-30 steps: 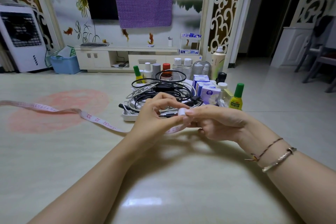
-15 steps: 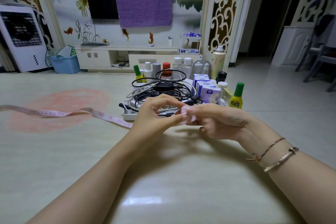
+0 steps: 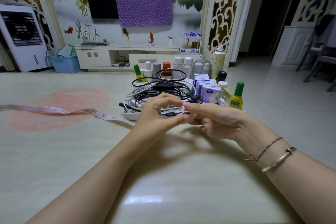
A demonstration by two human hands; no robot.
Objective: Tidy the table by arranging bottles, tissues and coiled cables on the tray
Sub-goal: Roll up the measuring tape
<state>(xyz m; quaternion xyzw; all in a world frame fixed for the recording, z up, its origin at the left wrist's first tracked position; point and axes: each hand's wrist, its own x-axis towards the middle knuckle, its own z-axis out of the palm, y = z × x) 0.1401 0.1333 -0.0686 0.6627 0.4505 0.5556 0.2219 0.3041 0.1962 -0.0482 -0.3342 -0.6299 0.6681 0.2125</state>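
- Head view, the hands: the left hand (image 3: 156, 112) and the right hand (image 3: 216, 120) meet over the desk (image 3: 163, 178), just near the tray (image 3: 130, 115). Both grips are closed on the tape (image 3: 101, 114): the fingertips of each hand pinch its small white rolled end between them. I judge that the person is rolling the tape into a coil, so two hands are needed, one to hold the roll and one to feed it.
- Head view, the tape: the free part runs from the left hand far to the left, lying flat on the desk with one soft bend. It is loose there, so it can slide in as the roll grows.
- Head view, the tray: it stands beyond the hands and already carries the cables (image 3: 160, 89) in a heap on its left part, tissue packs (image 3: 207, 87) on the right, and bottles (image 3: 180, 66) in a row at the far side. A green-capped bottle (image 3: 236, 96) stands at the right edge; I cannot tell if it is on the tray.
- Judgement: the tidying looks nearly finished; the tape seems the last loose thing.
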